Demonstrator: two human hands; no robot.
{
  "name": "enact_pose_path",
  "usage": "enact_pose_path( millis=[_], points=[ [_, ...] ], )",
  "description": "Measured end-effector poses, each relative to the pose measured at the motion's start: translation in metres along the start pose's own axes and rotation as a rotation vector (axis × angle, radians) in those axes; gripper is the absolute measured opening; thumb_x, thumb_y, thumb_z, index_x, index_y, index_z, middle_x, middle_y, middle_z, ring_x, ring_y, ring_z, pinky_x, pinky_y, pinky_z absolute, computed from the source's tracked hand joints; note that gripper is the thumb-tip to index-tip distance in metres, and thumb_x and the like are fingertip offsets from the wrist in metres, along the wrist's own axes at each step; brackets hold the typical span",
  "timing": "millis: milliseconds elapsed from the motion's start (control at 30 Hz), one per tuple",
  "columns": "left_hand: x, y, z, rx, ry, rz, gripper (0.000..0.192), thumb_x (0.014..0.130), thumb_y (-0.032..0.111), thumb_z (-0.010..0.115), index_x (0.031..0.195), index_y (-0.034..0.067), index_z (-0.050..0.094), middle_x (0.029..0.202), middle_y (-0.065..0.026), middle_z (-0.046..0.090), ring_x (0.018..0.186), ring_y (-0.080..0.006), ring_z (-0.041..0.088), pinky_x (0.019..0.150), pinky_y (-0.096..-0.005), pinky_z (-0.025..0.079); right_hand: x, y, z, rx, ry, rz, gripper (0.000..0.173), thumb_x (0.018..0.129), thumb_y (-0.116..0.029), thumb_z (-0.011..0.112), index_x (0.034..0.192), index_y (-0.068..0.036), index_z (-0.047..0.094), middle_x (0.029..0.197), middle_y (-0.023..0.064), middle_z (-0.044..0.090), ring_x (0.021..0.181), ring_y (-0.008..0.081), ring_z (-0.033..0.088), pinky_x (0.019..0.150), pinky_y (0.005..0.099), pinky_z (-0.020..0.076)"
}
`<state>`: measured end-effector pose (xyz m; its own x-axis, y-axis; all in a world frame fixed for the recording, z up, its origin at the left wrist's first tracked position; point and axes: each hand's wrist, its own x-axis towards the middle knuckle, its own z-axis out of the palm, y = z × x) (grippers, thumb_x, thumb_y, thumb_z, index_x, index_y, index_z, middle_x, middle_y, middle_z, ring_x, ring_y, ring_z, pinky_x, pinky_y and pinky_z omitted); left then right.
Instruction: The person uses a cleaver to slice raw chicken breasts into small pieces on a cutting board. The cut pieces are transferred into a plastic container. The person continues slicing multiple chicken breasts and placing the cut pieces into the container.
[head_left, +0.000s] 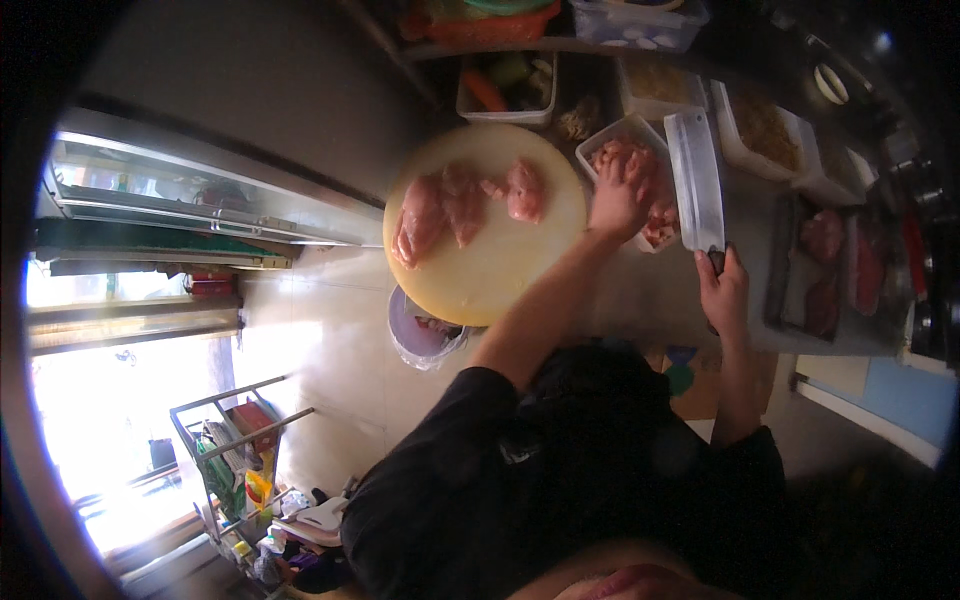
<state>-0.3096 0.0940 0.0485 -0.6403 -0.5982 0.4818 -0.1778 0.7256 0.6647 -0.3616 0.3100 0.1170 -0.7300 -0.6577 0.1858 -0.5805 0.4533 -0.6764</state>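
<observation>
My left hand (619, 204) reaches into a white plastic tub (586, 159) of cut raw meat (661, 225). Its fingers lie among the pieces, so whether they grip any is unclear. My right hand (721, 289) holds a cleaver (696, 180) by its dark handle, the broad blade upright in the picture beside the tub's right side. Left of the tub is a round, yellowish cutting board (517, 277). Several raw pieces of what looks like chicken lie on it: a large one (421, 214) at the left, another (463, 206) against it, and a smaller one (525, 193) apart to the right.
A tub with a carrot (484, 90) and other vegetables stands behind the board. Tubs of shredded food (763, 135) stand behind the cleaver. Trays of raw meat (821, 232) are at the right. A lined bucket (424, 349) sits below the board's near edge. A metal rack (225, 450) is lower left.
</observation>
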Motion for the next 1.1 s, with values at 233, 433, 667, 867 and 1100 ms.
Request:
enact_pose_path(
  millis=[233,433,667,867,1100],
  points=[
    [-0.029,-0.148,-0.061,0.583,-0.175,-0.972,0.072,0.087,0.052,0.058,0.141,0.01,0.037,0.125,-0.0188,0.057,0.118,-0.0363,0.054,0.101,-0.045,0.044,-0.027,0.045,0.026,0.041,-0.094,0.205,0.036,0.095,-0.028,0.064,0.107,0.005,0.057,0.084,0.0211,0.065,0.074,0.0324,0.066,0.064,0.0428,0.0508],
    [-0.029,-0.16,-0.06,0.222,-0.153,-0.943,0.047,0.097,0.044,0.041,0.124,0.008,0.055,0.123,-0.0192,0.062,0.124,-0.0321,0.051,0.095,-0.045,0.049,-0.048,0.028,0.08,0.156,-0.257,0.146,0.034,0.092,-0.028,0.067,0.099,0.004,0.055,0.084,0.0227,0.064,0.077,0.0383,0.065,0.065,0.0462,0.0502],
    [-0.034,-0.148,-0.058,0.647,-0.176,-0.668,0.039,0.096,0.043,0.046,0.118,0.012,0.059,0.111,-0.0234,0.064,0.109,-0.0424,0.062,0.092,-0.0483,0.051,-0.063,0.017,0.118,0.133,-0.409,0.109,0.034,0.091,-0.028,0.066,0.09,0.002,0.052,0.082,0.0259,0.06,0.076,0.0461,0.061,0.066,0.0512,0.0474],
    [-0.029,-0.149,-0.105,0.232,-0.376,-0.784,0.036,0.095,0.037,0.052,0.115,0.008,0.059,0.101,-0.02,0.068,0.096,-0.0366,0.067,0.083,-0.0477,0.054,-0.073,0.024,0.123,0.161,-0.459,0.147,0.036,0.09,-0.03,0.068,0.088,0.001,0.052,0.078,0.0193,0.058,0.072,0.0357,0.059,0.064,0.0463,0.0469],
    [-0.151,-0.144,-0.224,0.362,-0.436,-0.033,0.038,0.085,0.008,0.055,0.122,0.011,0.059,0.114,-0.0126,0.065,0.11,-0.03,0.06,0.095,-0.0424,0.047,-0.079,0.02,0.136,0.439,-0.464,0.22,0.026,0.095,-0.025,0.065,0.088,-0.002,0.055,0.06,0.0039,0.052,0.041,0.0123,0.049,0.037,0.0307,0.0379]
  ],
)
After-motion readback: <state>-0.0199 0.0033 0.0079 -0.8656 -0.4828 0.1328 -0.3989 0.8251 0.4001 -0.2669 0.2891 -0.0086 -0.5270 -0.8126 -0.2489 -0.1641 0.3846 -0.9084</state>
